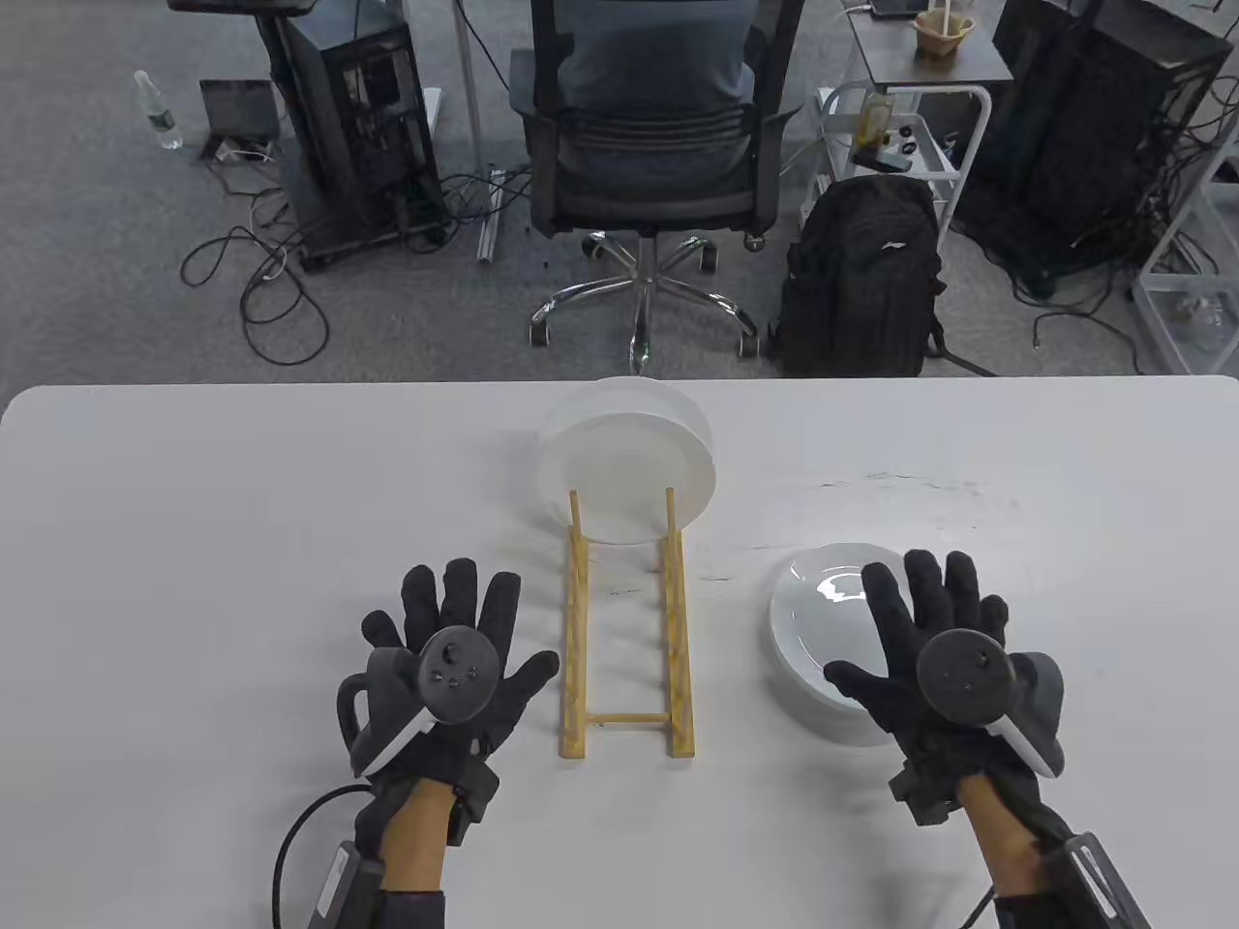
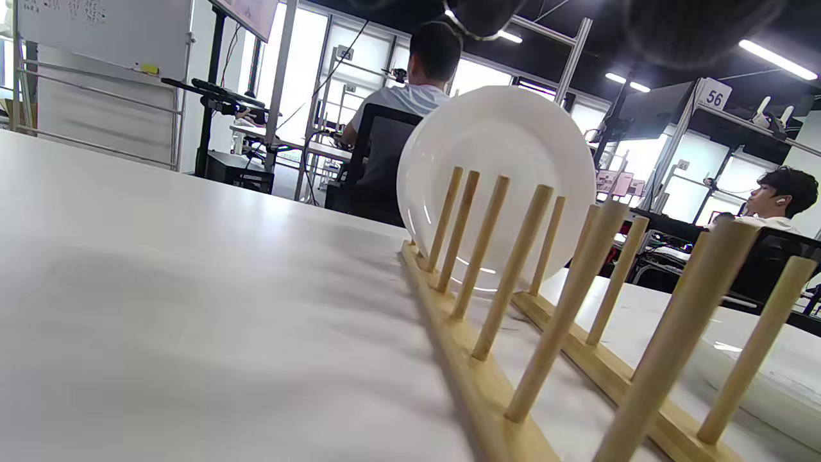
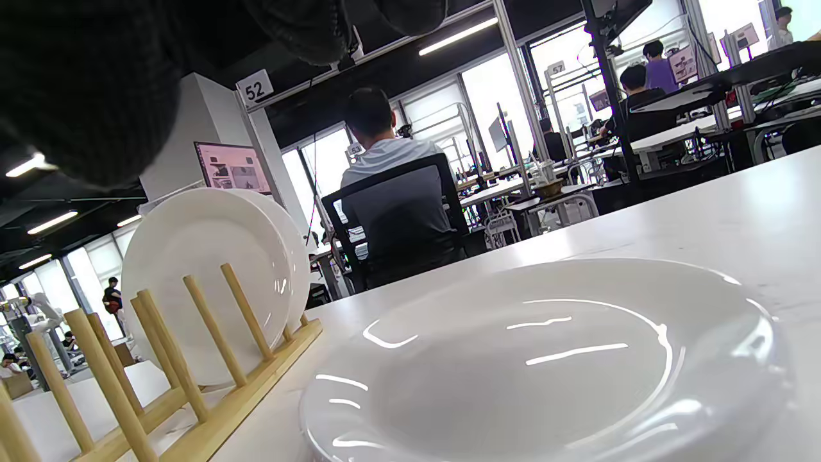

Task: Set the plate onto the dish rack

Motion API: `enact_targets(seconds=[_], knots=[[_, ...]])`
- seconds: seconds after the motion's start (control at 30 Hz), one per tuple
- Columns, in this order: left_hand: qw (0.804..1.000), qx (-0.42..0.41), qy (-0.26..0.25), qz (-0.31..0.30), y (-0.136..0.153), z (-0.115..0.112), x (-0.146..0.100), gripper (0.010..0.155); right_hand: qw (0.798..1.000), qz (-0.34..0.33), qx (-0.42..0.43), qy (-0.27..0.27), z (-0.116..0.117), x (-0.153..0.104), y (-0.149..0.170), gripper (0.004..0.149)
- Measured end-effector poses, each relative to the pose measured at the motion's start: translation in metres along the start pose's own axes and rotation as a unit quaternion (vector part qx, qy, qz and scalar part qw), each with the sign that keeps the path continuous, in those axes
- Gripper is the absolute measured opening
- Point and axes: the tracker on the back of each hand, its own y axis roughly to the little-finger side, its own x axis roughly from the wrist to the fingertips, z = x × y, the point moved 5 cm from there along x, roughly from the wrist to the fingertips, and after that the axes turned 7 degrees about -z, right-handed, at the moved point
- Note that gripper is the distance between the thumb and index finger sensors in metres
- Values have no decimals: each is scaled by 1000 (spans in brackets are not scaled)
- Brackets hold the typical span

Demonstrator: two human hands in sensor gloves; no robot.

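Observation:
A wooden dish rack (image 1: pixel 626 639) lies in the middle of the white table (image 1: pixel 194 503). White plates (image 1: pixel 631 463) stand upright in its far slots; they also show in the left wrist view (image 2: pixel 507 167) and the right wrist view (image 3: pixel 205 269). A stack of white plates (image 1: pixel 823 629) lies flat to the right of the rack, large in the right wrist view (image 3: pixel 545 359). My right hand (image 1: pixel 934 644) is spread open just above the stack's near right part. My left hand (image 1: pixel 455 639) is spread open and empty, left of the rack (image 2: pixel 513 333).
Beyond the table's far edge stand an office chair (image 1: pixel 644 145) with a seated person, a black backpack (image 1: pixel 861 276), computer towers (image 1: pixel 358 126) and cables on the floor.

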Motion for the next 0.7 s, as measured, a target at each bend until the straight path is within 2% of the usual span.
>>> enact_targets(seconds=[0.7], knots=[[1000,-9,28,-2,-6,-8,2,83,997,15,10,-76,21,4,2,88]])
